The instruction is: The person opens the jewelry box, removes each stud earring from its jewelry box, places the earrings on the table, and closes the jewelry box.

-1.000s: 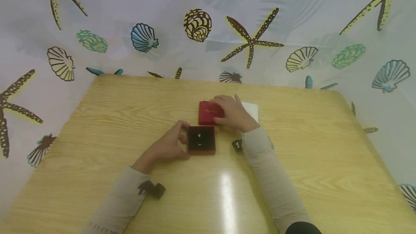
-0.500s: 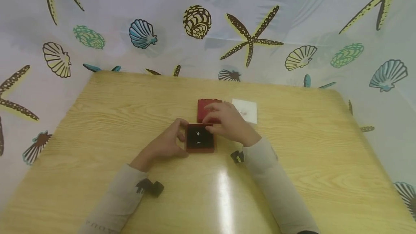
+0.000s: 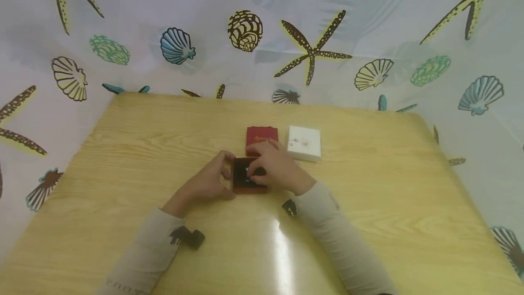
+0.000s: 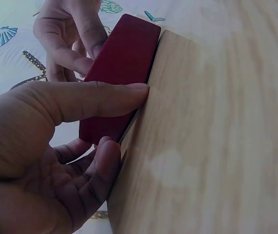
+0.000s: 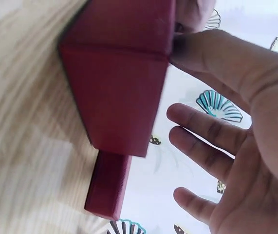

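A red jewellery box [image 3: 249, 190] stands uncovered on the table. Its black insert [image 3: 239, 174] carries small silver star-shaped pieces, perhaps earrings, partly covered by fingers. My left hand [image 3: 209, 179] grips the box at its left end, the thumb [image 4: 104, 100] along the near side in the left wrist view. From the right, my right hand [image 3: 282, 170] reaches over the box, thumb and index fingertips down at the insert beside the star pieces. In the right wrist view the box wall [image 5: 117, 97] hides those fingertips, so whether they pinch a piece cannot be told; the other fingers [image 5: 204, 151] are spread.
Right behind the box lies a red lid [image 3: 262, 134] with gold lettering, partly behind the right hand. To its right is a white square box [image 3: 304, 142] with a printed design. The wooden table [image 3: 368, 172] backs onto a shell-patterned curtain [image 3: 213, 17].
My right hand has moved from the red lid toward me and left, down over the black insert. The white box has come fully into view. My left hand keeps its hold.
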The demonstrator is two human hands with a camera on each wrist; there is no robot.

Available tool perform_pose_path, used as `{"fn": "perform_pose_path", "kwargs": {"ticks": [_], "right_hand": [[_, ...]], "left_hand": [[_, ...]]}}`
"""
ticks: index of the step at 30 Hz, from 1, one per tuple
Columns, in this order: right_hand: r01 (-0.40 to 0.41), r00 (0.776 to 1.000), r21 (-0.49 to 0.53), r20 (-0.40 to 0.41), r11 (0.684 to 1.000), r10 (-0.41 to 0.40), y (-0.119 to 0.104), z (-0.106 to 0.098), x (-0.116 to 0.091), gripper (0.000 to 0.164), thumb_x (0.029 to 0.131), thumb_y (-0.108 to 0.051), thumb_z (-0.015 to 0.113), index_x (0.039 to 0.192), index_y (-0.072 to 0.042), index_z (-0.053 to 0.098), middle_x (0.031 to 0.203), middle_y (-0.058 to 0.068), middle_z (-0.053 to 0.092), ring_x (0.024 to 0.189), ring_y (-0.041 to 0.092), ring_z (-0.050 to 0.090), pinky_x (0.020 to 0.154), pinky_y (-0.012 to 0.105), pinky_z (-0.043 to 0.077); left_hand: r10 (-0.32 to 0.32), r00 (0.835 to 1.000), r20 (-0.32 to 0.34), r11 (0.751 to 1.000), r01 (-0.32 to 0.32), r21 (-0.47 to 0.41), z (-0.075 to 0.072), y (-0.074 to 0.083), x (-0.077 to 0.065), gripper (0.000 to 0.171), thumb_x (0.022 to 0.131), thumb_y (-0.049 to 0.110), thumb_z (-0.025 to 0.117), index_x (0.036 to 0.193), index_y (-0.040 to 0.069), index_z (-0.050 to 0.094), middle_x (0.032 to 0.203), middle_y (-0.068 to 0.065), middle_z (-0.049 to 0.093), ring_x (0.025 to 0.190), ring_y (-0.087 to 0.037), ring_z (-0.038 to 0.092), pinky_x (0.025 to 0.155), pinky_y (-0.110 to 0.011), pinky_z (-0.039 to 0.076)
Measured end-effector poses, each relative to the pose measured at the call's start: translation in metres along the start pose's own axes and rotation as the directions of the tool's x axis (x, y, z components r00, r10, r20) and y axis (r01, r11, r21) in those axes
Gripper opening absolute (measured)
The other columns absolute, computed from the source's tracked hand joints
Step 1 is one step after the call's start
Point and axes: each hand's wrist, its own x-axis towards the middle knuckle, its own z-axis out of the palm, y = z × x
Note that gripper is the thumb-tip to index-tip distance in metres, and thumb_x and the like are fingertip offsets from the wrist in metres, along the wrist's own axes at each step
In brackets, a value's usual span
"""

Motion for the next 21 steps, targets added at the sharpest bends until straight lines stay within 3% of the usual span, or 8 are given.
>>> {"fn": "perform_pose_path", "kwargs": {"ticks": [7,16,21], "right_hand": [[-0.028,0.999,-0.012,0.037,1.0,0.028,-0.002,0.009,0.003,0.009,0.081,-0.026,0.082,0.089,-0.029,0.079,0.151,0.009,0.048,0.147,0.037,0.035,0.119,0.067,0.015],[-0.101,0.991,0.033,0.094,0.994,0.098,-0.004,0.013,0.006,0.011,0.079,-0.022,0.084,0.088,-0.027,0.079,0.157,0.01,0.042,0.151,0.031,0.029,0.119,0.069,0.007],[-0.117,0.99,0.039,0.085,0.992,0.113,-0.007,0.014,0.007,0.01,0.078,-0.02,0.084,0.085,-0.024,0.078,0.157,0.01,0.043,0.151,0.031,0.03,0.119,0.07,0.006]], "left_hand": [[-0.003,1.0,0.004,1.0,0.003,-0.005,0.001,-0.001,-0.002,0.089,0.069,0.01,0.087,0.141,0.011,0.034,0.126,-0.016,0.055,0.11,-0.028,0.059,0.087,-0.037,0.048],[-0.015,1.0,0.01,1.0,0.015,0.001,0.002,-0.002,0.0,0.089,0.069,0.01,0.087,0.14,0.011,0.034,0.12,-0.016,0.058,0.109,-0.027,0.06,0.088,-0.038,0.048],[-0.009,1.0,0.001,1.0,0.009,-0.002,0.001,-0.002,0.0,0.089,0.068,0.009,0.087,0.14,0.011,0.035,0.125,-0.016,0.056,0.109,-0.028,0.06,0.089,-0.039,0.049]]}}
